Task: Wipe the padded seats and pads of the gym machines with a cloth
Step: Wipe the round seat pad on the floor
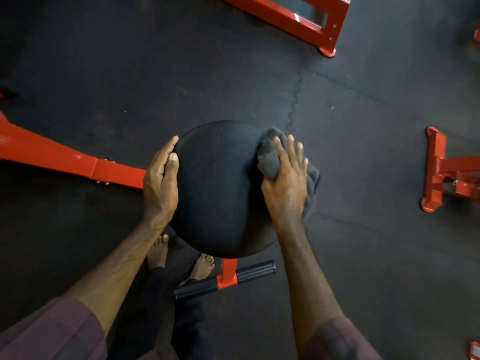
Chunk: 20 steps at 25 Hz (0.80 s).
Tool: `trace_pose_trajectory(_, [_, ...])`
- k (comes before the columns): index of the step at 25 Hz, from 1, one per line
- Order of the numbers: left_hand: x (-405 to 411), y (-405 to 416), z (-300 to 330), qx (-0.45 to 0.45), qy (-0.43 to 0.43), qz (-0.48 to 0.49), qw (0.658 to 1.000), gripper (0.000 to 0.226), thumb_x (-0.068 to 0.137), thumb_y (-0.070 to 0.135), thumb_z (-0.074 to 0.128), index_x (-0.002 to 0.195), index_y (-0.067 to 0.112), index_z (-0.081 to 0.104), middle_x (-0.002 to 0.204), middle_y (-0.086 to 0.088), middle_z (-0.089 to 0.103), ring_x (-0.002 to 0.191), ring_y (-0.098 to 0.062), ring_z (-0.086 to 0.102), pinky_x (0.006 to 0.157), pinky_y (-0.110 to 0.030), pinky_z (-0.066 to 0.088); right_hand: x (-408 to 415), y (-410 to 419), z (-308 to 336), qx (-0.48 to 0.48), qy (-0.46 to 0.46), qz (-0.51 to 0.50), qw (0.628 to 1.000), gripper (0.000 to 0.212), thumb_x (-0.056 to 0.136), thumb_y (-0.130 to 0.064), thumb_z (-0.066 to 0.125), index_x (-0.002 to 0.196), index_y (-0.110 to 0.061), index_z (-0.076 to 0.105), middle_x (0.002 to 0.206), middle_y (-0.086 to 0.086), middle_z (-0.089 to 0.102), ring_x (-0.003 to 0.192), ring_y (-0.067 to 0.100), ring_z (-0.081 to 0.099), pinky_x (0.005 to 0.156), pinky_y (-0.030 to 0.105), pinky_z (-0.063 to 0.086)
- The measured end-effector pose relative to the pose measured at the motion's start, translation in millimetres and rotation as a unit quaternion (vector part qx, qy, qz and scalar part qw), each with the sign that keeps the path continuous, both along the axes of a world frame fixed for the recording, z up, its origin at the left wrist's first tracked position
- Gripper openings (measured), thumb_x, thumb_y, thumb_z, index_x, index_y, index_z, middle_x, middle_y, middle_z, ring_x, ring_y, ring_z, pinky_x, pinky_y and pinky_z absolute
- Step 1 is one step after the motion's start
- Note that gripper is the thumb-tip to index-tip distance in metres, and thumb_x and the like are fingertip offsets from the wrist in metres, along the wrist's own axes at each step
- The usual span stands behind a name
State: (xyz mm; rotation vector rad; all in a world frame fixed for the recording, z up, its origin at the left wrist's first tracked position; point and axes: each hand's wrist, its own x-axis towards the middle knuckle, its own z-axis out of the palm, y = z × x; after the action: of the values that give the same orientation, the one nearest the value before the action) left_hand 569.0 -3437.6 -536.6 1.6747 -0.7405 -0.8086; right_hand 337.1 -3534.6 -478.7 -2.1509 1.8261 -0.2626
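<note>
A round black padded seat (218,188) sits in the middle of the view on a red post. My left hand (161,180) rests flat against its left edge, fingers straight, thumb on the top surface. My right hand (285,178) presses a crumpled dark grey cloth (270,159) onto the seat's right side. Its fingers are spread over the cloth, and part of the cloth hangs off the edge under my palm.
A red machine frame beam (65,159) runs in from the left to the seat. A crossbar with black grips (226,279) lies below the seat, beside my bare feet (181,258). More red frame feet stand at top (311,24) and right (439,172). The floor is dark rubber matting.
</note>
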Motion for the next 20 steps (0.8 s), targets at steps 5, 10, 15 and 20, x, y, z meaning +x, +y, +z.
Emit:
trace_pose_trajectory(5, [1, -4, 3, -0.004, -0.017, -0.003, 1.0, 0.039, 0.113, 0.017, 0.045, 0.15, 0.013, 0.057, 0.153, 0.006, 0.057, 0.144, -0.005, 0.049, 0.121, -0.027, 0.037, 18, 69, 10, -0.019, -0.014, 0.086, 0.996, 0.074, 0.085, -0.031, 0.05, 0.159, -0.022, 0.045, 0.172, 0.004, 0.028, 0.162, 0.03, 0.013, 0.13, 0.054, 0.015])
trace_pose_trajectory(10, [-5, 3, 5, 0.005, -0.004, 0.01, 1.0, 0.04, 0.114, 0.017, 0.044, 0.152, 0.014, 0.055, 0.154, 0.009, 0.055, 0.145, -0.001, 0.046, 0.12, -0.02, 0.035, 59, -56, 0, -0.009, -0.01, 0.187, 0.982, 0.077, 0.076, -0.024, 0.048, 0.153, -0.021, 0.053, 0.164, 0.006, 0.043, 0.155, 0.034, 0.033, 0.126, 0.056, 0.025])
trace_pose_trajectory(15, [-5, 3, 6, 0.012, 0.022, 0.013, 1.0, 0.04, 0.113, 0.018, 0.044, 0.152, 0.018, 0.055, 0.155, 0.012, 0.054, 0.145, 0.001, 0.045, 0.121, -0.021, 0.035, 15, -58, 6, 0.053, -0.126, -0.021, 0.99, 0.055, 0.094, -0.027, 0.057, 0.15, -0.03, 0.055, 0.155, -0.005, 0.055, 0.148, 0.018, 0.045, 0.123, 0.04, 0.035])
trace_pose_trajectory(20, [-4, 1, 4, 0.0, 0.015, 0.009, 1.0, 0.04, 0.113, 0.018, 0.045, 0.151, 0.014, 0.056, 0.154, 0.008, 0.056, 0.145, -0.003, 0.047, 0.122, -0.024, 0.036, -33, 53, 6, 0.057, -0.292, -0.216, 0.93, 0.055, 0.1, -0.033, 0.07, 0.152, -0.033, 0.053, 0.155, -0.017, 0.053, 0.144, 0.0, 0.046, 0.122, 0.042, 0.039])
